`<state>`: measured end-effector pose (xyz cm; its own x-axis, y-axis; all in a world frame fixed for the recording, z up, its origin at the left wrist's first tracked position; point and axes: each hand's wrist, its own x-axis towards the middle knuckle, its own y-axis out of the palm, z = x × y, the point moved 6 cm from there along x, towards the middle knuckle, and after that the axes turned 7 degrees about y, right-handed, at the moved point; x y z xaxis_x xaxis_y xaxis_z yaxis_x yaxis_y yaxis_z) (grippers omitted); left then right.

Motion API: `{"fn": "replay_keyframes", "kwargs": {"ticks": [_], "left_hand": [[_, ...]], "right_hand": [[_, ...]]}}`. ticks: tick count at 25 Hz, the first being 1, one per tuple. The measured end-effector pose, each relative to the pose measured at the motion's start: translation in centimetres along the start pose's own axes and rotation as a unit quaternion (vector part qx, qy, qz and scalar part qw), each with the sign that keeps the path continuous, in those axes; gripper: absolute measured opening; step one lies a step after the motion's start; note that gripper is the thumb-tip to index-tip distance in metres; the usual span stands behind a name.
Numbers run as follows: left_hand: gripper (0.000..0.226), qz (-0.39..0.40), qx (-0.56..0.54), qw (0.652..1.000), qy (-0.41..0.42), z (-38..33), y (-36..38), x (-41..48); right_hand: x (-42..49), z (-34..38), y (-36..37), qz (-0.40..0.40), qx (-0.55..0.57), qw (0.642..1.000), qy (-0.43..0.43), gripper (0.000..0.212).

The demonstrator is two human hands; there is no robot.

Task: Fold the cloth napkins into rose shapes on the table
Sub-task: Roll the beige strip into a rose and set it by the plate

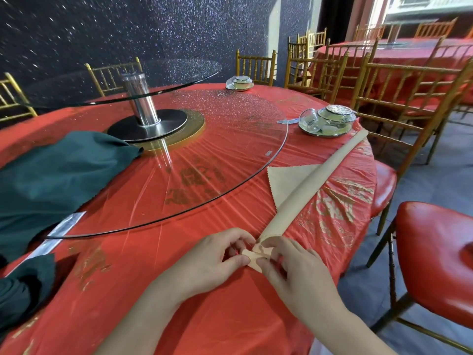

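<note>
- Task item: beige cloth napkin, rolled into a long flat band. It lies diagonally on the red plastic-covered table.
- Far tip of the band sits just beside the film-wrapped dish set. Near end is at the table edge, between both hands.
- A triangular flap sticks out from mid-band toward the round glass turntable.
- Left hand: thumb and fingertips pinch the band's near end from the left.
- Right hand: fingers curled over the same end, pinching it from the right. The two hands are almost touching.
- Step, my read: starting the coil, i.e. turning the near end in on itself to form the rose core. Only a short stub is turned so far; nearly the whole band is left to wind.
- First turn should be tight and small. One hand holds the core, the other feeds band around it.
- Keep the band's lower edge level on each wrap so the base sits flat.
- Keep light tension along the band. The plastic cover looks slick, so the band may slide rather than drag; guide it, don't yank.
- Watch the flap as it arrives. It probably becomes the leaf, so keep it out of the coil.
- Risk: either pinch slackens and the core springs open.
- Risk: the far tip sweeps into the dish set as the band is drawn in.
- Dark green cloths are piled well apart on the left, not in the way.
</note>
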<state>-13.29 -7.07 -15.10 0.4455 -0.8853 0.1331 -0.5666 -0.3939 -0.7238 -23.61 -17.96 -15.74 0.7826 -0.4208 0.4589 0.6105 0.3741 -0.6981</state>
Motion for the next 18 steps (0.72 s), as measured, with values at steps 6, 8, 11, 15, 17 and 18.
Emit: {"fn": "replay_keyframes", "kwargs": {"ticks": [6,8,11,15,17,18], "left_hand": [[0.008,-0.015,0.083,0.996,0.024,0.0,0.8,0.5],[0.024,-0.037,0.105,0.993,0.039,0.2,0.7,0.6],[0.036,-0.037,0.089,0.994,0.046,0.5,0.6,0.7],[0.038,-0.046,0.080,0.994,0.065,0.1,1.0,0.9],[0.031,-0.063,0.082,0.993,0.062,-0.1,1.0,1.0],[0.027,-0.065,0.084,0.993,0.055,0.0,0.9,1.1]], "right_hand": [[-0.6,-0.5,-0.1,-0.049,-0.076,0.995,-0.043,0.027],[-0.4,-0.6,-0.2,-0.062,-0.081,0.994,-0.037,0.026],[0.1,-1.1,-0.1,-0.056,-0.071,0.996,-0.021,0.028],[0.6,-1.8,-0.1,-0.041,-0.057,0.997,-0.009,0.029],[0.9,-1.9,-0.1,-0.037,-0.053,0.998,-0.020,0.030],[1.1,-2.0,-0.1,-0.033,-0.051,0.998,-0.024,0.031]]}}
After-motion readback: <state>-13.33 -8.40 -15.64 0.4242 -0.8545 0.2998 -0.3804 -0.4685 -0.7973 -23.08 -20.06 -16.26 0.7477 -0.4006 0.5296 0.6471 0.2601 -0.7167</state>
